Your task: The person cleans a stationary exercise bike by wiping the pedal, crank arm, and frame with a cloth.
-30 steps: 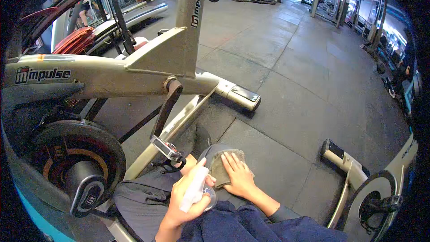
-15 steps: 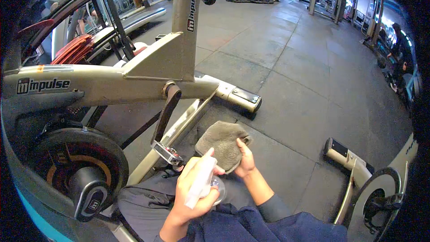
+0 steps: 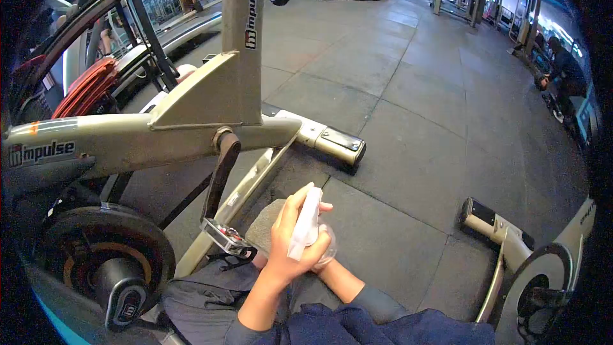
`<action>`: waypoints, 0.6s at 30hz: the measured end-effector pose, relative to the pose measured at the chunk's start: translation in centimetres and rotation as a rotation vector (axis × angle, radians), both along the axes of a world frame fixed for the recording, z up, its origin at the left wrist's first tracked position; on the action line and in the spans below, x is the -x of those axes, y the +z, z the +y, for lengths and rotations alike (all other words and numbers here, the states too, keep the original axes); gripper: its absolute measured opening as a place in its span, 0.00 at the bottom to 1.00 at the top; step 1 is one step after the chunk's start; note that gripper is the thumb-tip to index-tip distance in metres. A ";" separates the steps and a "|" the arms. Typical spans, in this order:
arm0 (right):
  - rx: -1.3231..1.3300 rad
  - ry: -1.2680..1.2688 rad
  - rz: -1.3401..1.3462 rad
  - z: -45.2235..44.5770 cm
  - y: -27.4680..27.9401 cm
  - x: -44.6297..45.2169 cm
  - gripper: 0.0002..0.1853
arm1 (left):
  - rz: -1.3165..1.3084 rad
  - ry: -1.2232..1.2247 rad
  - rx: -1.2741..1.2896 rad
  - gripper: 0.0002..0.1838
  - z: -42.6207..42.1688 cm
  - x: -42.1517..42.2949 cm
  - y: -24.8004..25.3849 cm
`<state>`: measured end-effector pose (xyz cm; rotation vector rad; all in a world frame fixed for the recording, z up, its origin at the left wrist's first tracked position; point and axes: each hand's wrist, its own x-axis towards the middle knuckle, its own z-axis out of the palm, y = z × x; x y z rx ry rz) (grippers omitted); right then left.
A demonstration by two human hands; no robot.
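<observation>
My left hand (image 3: 286,246) is wrapped round a spray bottle with a white trigger head (image 3: 307,220). The bottle's clear body (image 3: 329,248) shows partly below the fingers. Behind and left of that hand is a grey-brown cloth (image 3: 263,225), close to the pedal (image 3: 225,236) of an exercise bike. My right hand (image 3: 320,267) reaches leftward beneath the bottle to the cloth. Its fingers are mostly hidden, but the cloth stays with it.
The bike's beige frame (image 3: 128,144), crank (image 3: 221,176) and flywheel (image 3: 73,249) fill the left side. Its front foot (image 3: 341,144) rests on dark floor tiles (image 3: 421,153). Another bike (image 3: 543,275) stands at right. A person (image 3: 565,70) is at the far right edge.
The cloth and my right hand have moved left and down, behind the spray bottle and towards the pedal. My left hand still grips the bottle. The view has shifted slightly.
</observation>
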<state>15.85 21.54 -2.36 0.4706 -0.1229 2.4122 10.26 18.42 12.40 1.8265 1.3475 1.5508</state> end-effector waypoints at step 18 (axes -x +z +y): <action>0.232 0.023 0.126 1.5 -1.1 -0.4 0.24 | -0.215 -0.022 0.096 0.26 2.2 0.6 -3.6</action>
